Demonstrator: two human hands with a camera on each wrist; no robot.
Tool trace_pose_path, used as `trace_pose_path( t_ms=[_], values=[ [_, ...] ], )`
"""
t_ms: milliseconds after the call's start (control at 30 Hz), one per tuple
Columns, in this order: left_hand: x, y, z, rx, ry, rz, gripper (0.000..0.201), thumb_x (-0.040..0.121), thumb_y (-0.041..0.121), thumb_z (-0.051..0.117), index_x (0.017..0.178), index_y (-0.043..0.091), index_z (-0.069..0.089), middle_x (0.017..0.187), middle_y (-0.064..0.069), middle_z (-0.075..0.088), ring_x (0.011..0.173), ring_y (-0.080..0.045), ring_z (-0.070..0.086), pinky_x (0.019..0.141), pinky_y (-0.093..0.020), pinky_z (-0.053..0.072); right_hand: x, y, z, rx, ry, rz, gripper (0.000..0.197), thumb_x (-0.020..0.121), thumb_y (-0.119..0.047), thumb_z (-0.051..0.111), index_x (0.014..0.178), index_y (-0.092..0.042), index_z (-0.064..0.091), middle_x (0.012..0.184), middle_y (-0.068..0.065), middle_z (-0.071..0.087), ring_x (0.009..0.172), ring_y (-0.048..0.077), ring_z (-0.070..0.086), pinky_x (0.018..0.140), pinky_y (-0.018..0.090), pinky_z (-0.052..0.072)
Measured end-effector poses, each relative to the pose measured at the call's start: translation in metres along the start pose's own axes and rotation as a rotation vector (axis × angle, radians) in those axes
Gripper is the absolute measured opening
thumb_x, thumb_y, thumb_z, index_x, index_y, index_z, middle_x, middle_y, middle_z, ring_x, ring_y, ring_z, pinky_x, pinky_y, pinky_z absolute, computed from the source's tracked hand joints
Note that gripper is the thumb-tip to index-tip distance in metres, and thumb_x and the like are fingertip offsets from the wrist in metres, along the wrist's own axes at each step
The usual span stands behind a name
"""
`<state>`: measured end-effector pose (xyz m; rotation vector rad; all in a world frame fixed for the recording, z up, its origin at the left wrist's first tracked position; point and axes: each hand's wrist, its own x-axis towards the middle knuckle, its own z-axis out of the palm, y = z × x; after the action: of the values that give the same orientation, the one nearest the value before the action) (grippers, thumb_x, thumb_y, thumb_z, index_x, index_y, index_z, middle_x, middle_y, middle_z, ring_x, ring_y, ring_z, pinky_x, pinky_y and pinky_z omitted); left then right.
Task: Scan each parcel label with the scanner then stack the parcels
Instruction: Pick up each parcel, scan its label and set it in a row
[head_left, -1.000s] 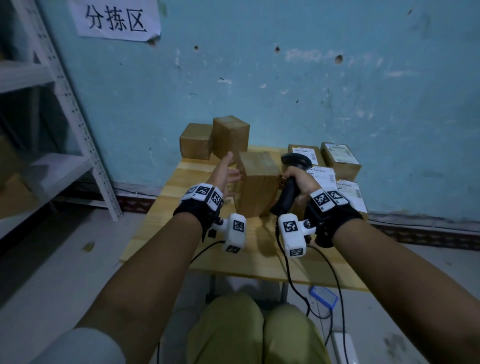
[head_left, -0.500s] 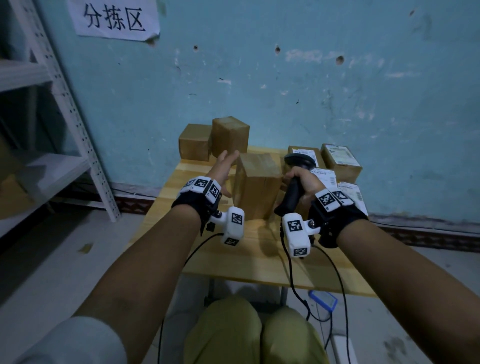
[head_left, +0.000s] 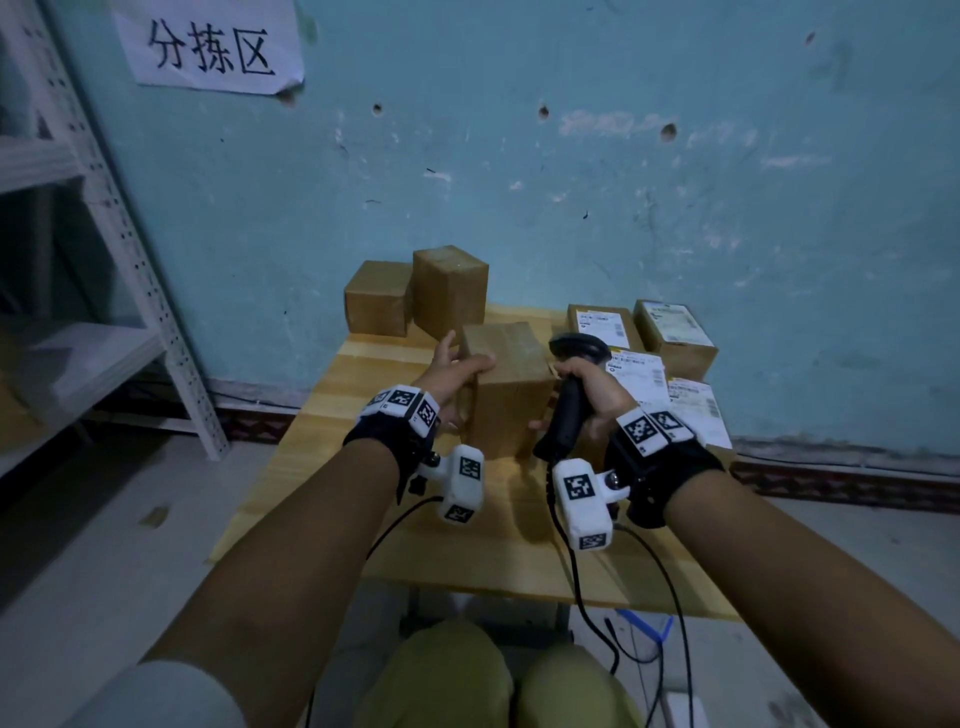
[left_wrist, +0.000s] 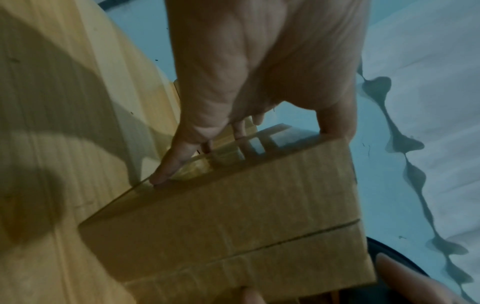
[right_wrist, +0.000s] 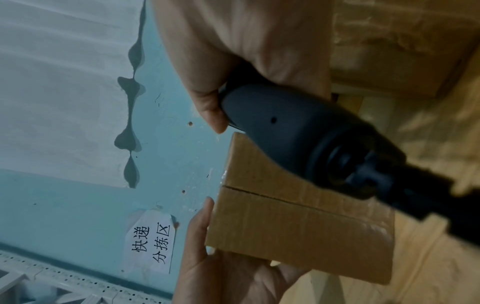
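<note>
A plain brown parcel (head_left: 511, 400) (left_wrist: 233, 226) (right_wrist: 298, 226) stands upright on the wooden table (head_left: 332, 457), with no label showing. My left hand (head_left: 454, 366) (left_wrist: 233, 82) holds its left side, thumb on the near face and fingers along the far face. My right hand (head_left: 592, 384) (right_wrist: 246, 41) grips the black scanner (head_left: 569, 410) (right_wrist: 298, 127) by its handle, close against the parcel's right side. The scanner's head points away from me.
Two plain boxes (head_left: 376, 299) (head_left: 449, 288) stand at the table's back left against the blue wall. Several labelled parcels (head_left: 636, 374) (head_left: 672, 332) lie flat at the right. A metal shelf rack (head_left: 130, 260) stands to the left. Cables (head_left: 587, 613) hang off the table's front edge.
My left hand, earlier open beside the parcel with fingers straight, now clasps the parcel's left side. The right hand still holds the scanner at the parcel's right.
</note>
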<state>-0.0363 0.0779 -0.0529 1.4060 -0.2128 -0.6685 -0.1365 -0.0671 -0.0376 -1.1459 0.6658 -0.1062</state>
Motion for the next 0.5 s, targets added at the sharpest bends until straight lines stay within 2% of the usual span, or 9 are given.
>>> trace_pose_path(
  t_ms=[67, 167, 200, 267, 333, 433, 500],
  values=[
    [0.003, -0.001, -0.001, -0.007, -0.004, 0.045, 0.074, 0.086, 0.016, 0.064, 0.146, 0.03, 0.023, 0.149, -0.007, 0.03, 0.128, -0.033, 0.04, 0.065, -0.042, 0.049, 0.0, 0.001, 0.001, -0.01, 0.003, -0.018, 0.012, 0.09, -0.02, 0.055, 0.093, -0.009, 0.057, 0.083, 0.012, 0.058, 0.078, 0.028, 0.056, 0.09, 0.056, 0.047],
    [0.006, -0.002, -0.002, -0.004, -0.001, 0.128, 0.06, 0.083, 0.013, 0.066, 0.135, 0.026, 0.039, 0.143, -0.01, 0.032, 0.125, -0.035, 0.043, 0.084, -0.053, 0.05, -0.003, 0.001, 0.005, -0.034, 0.025, -0.059, 0.034, 0.088, -0.023, 0.061, 0.116, -0.005, 0.056, 0.09, 0.013, 0.063, 0.08, 0.031, 0.06, 0.076, 0.05, 0.054],
    [0.006, -0.002, -0.002, -0.021, -0.006, 0.154, 0.05, 0.083, 0.012, 0.066, 0.127, 0.024, 0.045, 0.143, -0.012, 0.032, 0.125, -0.036, 0.043, 0.087, -0.054, 0.05, -0.006, 0.001, 0.007, -0.038, 0.035, -0.07, 0.037, 0.087, -0.023, 0.062, 0.118, -0.004, 0.056, 0.09, 0.013, 0.064, 0.08, 0.031, 0.061, 0.076, 0.05, 0.054],
    [0.004, 0.0, -0.001, -0.052, -0.012, 0.192, 0.026, 0.085, 0.009, 0.063, 0.105, 0.024, 0.053, 0.141, -0.019, 0.033, 0.124, -0.038, 0.045, 0.088, -0.049, 0.05, -0.01, 0.003, 0.009, -0.051, 0.063, -0.076, 0.037, 0.086, -0.022, 0.064, 0.117, -0.003, 0.058, 0.096, 0.014, 0.066, 0.087, 0.033, 0.063, 0.09, 0.054, 0.05],
    [0.001, 0.001, 0.001, -0.074, -0.022, 0.193, 0.018, 0.087, 0.009, 0.06, 0.094, 0.024, 0.053, 0.14, -0.023, 0.035, 0.123, -0.04, 0.046, 0.089, -0.048, 0.05, -0.011, 0.005, 0.009, -0.086, 0.067, -0.082, 0.034, 0.084, -0.022, 0.066, 0.11, -0.002, 0.061, 0.105, 0.017, 0.065, 0.099, 0.034, 0.062, 0.1, 0.053, 0.045],
    [-0.003, 0.001, 0.004, -0.083, -0.043, 0.176, 0.019, 0.088, 0.008, 0.059, 0.093, 0.024, 0.052, 0.14, -0.024, 0.034, 0.122, -0.04, 0.047, 0.091, -0.05, 0.049, -0.01, 0.009, 0.008, -0.167, 0.074, -0.089, 0.029, 0.079, -0.024, 0.071, 0.099, -0.005, 0.063, 0.103, 0.017, 0.067, 0.101, 0.035, 0.063, 0.099, 0.052, 0.046],
    [-0.005, 0.002, 0.003, -0.1, -0.063, 0.165, 0.018, 0.089, 0.007, 0.057, 0.096, 0.023, 0.05, 0.136, -0.022, 0.039, 0.113, -0.036, 0.052, 0.088, -0.048, 0.049, -0.01, 0.01, 0.007, -0.169, 0.069, -0.081, 0.027, 0.08, -0.023, 0.07, 0.098, -0.005, 0.063, 0.102, 0.016, 0.068, 0.1, 0.035, 0.063, 0.098, 0.051, 0.047]
  ],
)
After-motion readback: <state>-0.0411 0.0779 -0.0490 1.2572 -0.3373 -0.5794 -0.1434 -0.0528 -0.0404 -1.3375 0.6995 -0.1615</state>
